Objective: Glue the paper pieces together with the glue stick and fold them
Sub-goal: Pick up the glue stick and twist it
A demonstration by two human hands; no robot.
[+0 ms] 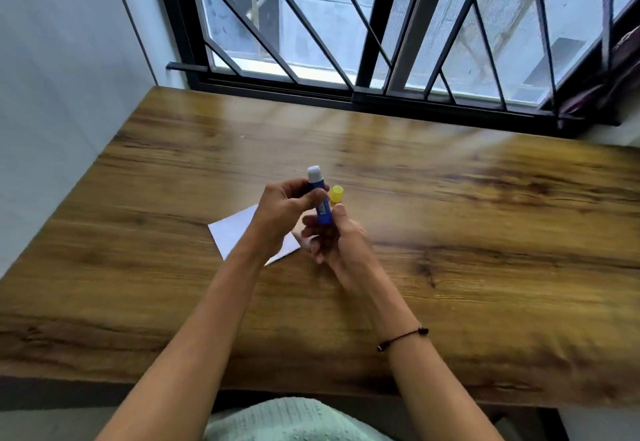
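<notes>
A blue glue stick (pixel 320 203) with its white glue tip bared stands upright above the table, held between both hands. My left hand (pixel 280 213) grips its upper part with thumb and fingers. My right hand (pixel 334 238) holds the lower end, fingers curled around it. The yellow cap (pixel 336 195) shows just behind the stick, by my right thumb; I cannot tell if it is held or standing on the table. White paper pieces (pixel 235 232) lie flat on the wooden table (pixel 450 232) under my left wrist, partly hidden.
A barred window runs along the table's far edge. A white wall borders the table on the left. The table's near edge is close to my body, where pale green clothing shows.
</notes>
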